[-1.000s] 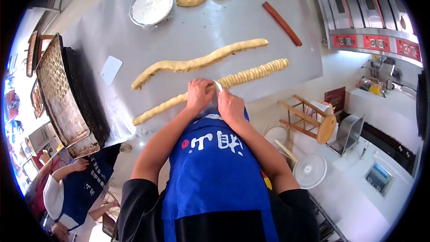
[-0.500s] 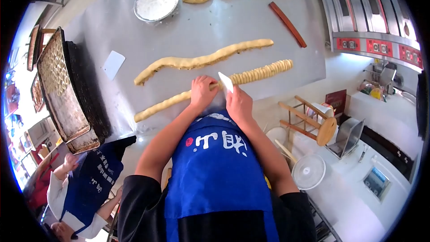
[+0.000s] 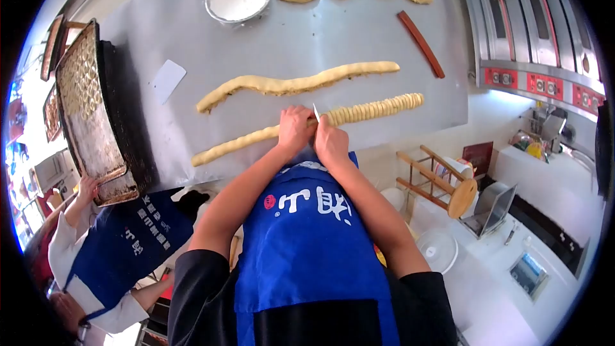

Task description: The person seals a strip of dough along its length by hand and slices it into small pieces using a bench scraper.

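Near the desk's [image 3: 256,38] front edge, the right hand's [image 3: 331,144] fingers pinch a scraper [image 3: 316,113] against the sliced roll [image 3: 371,111]; the left hand's [image 3: 296,129] curled fingers press it. Ovens [image 3: 538,38] stand beyond the right edge.

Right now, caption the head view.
Left hand steadies the dough roll; right hand cuts it with a scraper.

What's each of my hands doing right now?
Left hand: closed over the uncut part of the dough roll.
Right hand: closed, holding the white scraper.
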Action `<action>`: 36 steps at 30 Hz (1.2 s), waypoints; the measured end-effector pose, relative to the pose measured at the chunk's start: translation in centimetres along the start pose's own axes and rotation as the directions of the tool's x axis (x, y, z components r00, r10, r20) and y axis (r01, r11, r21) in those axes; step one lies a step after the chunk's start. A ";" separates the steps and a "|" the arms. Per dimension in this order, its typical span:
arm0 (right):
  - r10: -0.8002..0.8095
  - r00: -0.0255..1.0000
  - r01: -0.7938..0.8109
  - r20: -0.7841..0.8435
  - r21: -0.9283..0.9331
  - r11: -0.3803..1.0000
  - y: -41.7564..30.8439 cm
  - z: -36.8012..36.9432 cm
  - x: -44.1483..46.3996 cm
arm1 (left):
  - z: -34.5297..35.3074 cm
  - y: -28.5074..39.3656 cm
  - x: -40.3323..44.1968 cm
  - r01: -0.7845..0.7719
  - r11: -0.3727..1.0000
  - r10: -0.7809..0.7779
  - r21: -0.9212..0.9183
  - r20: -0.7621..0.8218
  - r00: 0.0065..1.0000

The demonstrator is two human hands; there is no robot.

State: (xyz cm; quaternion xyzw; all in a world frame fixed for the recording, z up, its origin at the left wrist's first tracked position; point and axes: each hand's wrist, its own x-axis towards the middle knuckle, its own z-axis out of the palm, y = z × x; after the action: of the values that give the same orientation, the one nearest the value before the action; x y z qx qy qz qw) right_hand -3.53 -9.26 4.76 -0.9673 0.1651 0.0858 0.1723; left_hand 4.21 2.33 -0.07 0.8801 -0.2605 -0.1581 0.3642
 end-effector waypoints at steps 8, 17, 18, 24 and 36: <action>-0.016 0.985 0.046 -0.170 0.171 0.984 1.1 -2.4 -1.4 | -0.8 -0.9 -0.6 -0.004 0.993 -0.001 -0.114 -0.046 0.999; -0.062 0.994 0.066 0.092 -0.041 0.997 -1.3 -2.2 0.7 | -1.4 -0.1 -0.1 0.027 0.998 -0.026 -0.050 0.014 1.000; -0.067 0.993 0.071 0.096 -0.039 0.997 -1.3 -1.3 0.3 | -1.4 -0.1 -0.3 0.032 0.999 -0.031 -0.023 0.025 0.999; -0.034 0.997 0.043 -0.068 0.123 0.991 0.7 -1.2 -0.1 | -1.7 -0.5 -1.1 0.022 0.990 -0.035 -0.143 -0.087 0.996; -0.035 0.999 0.035 0.027 0.028 0.999 -2.5 0.9 0.0 | -2.4 -0.8 -1.2 0.016 1.000 -0.016 0.009 0.026 1.000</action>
State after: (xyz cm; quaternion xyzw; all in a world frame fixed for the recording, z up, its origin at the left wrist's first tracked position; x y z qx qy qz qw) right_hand -2.79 -6.72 4.65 -0.9663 0.1469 0.0938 0.1892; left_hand 4.63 4.80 1.10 0.8816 -0.2588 -0.1716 0.3556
